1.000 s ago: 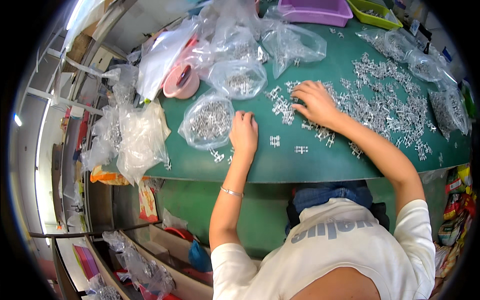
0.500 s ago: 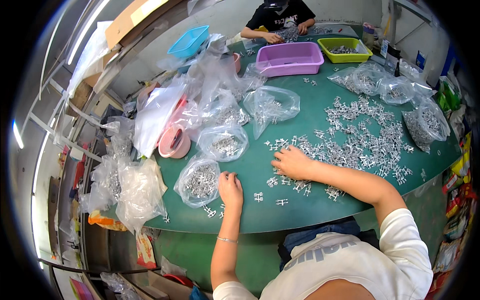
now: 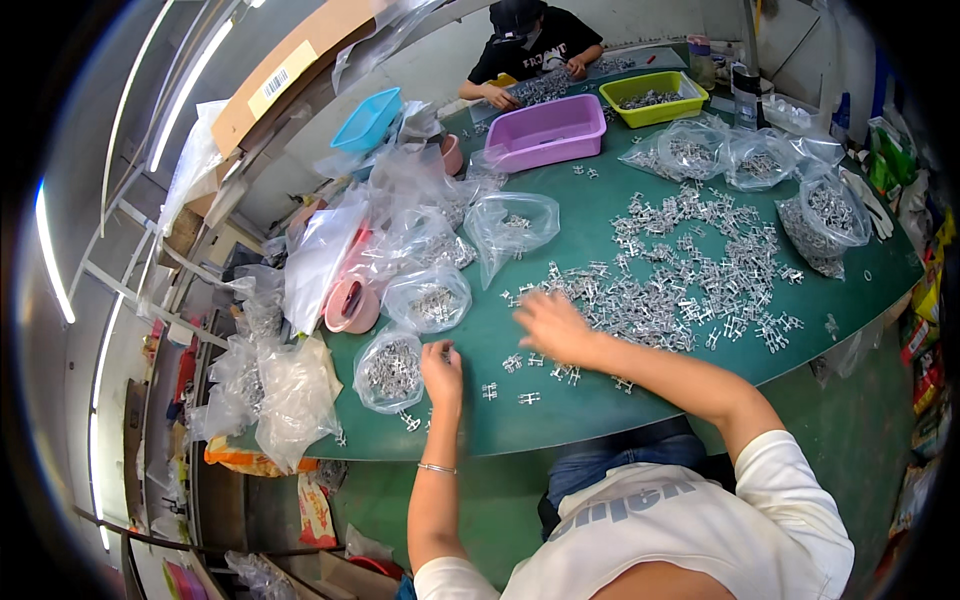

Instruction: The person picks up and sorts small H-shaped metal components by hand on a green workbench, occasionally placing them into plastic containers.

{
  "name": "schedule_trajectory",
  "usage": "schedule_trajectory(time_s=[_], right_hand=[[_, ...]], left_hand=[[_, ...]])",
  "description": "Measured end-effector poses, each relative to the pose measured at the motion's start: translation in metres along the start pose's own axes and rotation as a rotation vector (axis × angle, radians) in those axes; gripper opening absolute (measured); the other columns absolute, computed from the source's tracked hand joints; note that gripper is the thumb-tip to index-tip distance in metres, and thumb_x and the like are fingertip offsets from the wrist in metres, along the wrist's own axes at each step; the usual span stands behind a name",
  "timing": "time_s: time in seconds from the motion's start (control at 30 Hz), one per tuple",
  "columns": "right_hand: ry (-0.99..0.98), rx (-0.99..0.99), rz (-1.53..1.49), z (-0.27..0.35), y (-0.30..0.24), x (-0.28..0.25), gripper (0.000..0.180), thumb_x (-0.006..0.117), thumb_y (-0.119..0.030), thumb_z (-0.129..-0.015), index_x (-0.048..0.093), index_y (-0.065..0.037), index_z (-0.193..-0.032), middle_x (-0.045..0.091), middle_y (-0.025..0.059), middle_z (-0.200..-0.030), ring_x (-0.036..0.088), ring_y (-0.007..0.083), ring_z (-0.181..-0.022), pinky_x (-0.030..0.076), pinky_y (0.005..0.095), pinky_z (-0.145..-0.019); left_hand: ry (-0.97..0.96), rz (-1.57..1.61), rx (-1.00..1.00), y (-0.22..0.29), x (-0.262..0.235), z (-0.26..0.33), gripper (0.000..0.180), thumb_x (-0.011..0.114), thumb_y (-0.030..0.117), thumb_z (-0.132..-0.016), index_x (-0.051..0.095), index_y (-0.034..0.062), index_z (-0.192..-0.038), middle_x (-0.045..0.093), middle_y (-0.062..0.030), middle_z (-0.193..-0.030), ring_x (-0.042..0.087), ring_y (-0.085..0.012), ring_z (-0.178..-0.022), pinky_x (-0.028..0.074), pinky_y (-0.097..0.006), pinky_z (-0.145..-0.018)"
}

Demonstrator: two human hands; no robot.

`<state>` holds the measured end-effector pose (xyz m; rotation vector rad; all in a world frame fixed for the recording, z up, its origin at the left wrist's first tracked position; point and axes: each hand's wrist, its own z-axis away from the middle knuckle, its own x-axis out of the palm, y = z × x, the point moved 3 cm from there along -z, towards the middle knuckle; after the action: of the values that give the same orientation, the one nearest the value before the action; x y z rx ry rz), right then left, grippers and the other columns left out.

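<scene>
My left hand is beside the right rim of an open clear plastic bag holding small silver metal parts. Its fingers are curled together; whatever they hold is hidden. My right hand, slightly blurred, hovers at the left edge of a wide heap of the same H-shaped metal parts. Its fingers are spread, and no part shows in them. A few loose metal parts lie on the green table between my hands and the near edge.
More plastic bags of parts and a pink cup stand at the left. Farther back are a purple basin and a yellow-green basin. Filled bags sit at the right. Across the table, a person handles parts.
The view has shifted, so the table's contents sit a little further left. My right hand's fingers have spread and lifted from the parts. My left hand stays by the bag.
</scene>
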<state>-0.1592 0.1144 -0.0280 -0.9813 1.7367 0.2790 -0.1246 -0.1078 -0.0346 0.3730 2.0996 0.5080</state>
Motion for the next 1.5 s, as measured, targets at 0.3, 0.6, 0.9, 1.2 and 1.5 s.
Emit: schedule_trajectory(time_s=[0.3, 0.6, 0.9, 1.2, 1.5], right_hand=[[-0.133, -0.476, -0.103, 0.048, -0.056, 0.037, 0.045, 0.052, -0.044, -0.082, 0.051, -0.017, -0.118, 0.042, 0.0132, -0.125, 0.034, 0.0306, -0.121, 0.028, 0.0478, -0.099], [0.011, -0.234, 0.12, 0.05, -0.004, 0.009, 0.026, 0.062, -0.025, -0.075, 0.058, -0.006, -0.091, 0.051, 0.0121, -0.107, 0.044, 0.0275, -0.108, 0.03, 0.0448, -0.095], [-0.024, -0.146, 0.267, 0.067, 0.006, -0.024, 0.023, 0.062, -0.028, -0.075, 0.061, -0.012, -0.092, 0.051, 0.0076, -0.111, 0.041, 0.0248, -0.114, 0.026, 0.0463, -0.101], [0.018, 0.033, 0.209, 0.06, 0.026, -0.043, 0.025, 0.068, -0.02, -0.07, 0.062, -0.007, -0.09, 0.053, 0.0082, -0.11, 0.043, 0.0251, -0.113, 0.029, 0.0434, -0.099], [-0.035, 0.025, -0.127, 0.034, -0.039, 0.007, 0.022, 0.069, -0.017, -0.069, 0.054, -0.003, -0.078, 0.049, 0.0087, -0.086, 0.045, 0.025, -0.087, 0.036, 0.0355, -0.074]], left_hand=[[0.182, 0.037, -0.061, -0.013, -0.077, 0.023, 0.016, 0.06, -0.002, -0.07, 0.062, -0.0007, -0.085, 0.059, -0.0134, -0.079, 0.058, -0.0242, -0.071, 0.046, -0.032, -0.066], [0.675, -0.079, -0.299, -0.155, -0.13, 0.036, 0.017, 0.058, 0.004, -0.075, 0.061, -0.0036, -0.09, 0.061, -0.0154, -0.081, 0.058, -0.0254, -0.072, 0.046, -0.034, -0.068], [0.293, -0.192, -0.278, -0.216, -0.105, 0.033, 0.021, 0.059, 0.012, -0.075, 0.063, 0.0017, -0.093, 0.056, -0.0135, -0.102, 0.056, -0.0281, -0.089, 0.044, -0.038, -0.078], [0.485, 0.027, -0.237, -0.177, -0.133, 0.039, 0.028, 0.053, 0.003, -0.074, 0.06, 0.0008, -0.101, 0.05, -0.018, -0.117, 0.048, -0.0302, -0.109, 0.036, -0.038, -0.093], [-0.277, 0.322, 0.141, 0.061, -0.01, 0.046, 0.032, 0.058, -0.002, -0.075, 0.055, -0.0003, -0.107, 0.054, -0.0151, -0.104, 0.052, -0.0307, -0.098, 0.04, -0.035, -0.087]])
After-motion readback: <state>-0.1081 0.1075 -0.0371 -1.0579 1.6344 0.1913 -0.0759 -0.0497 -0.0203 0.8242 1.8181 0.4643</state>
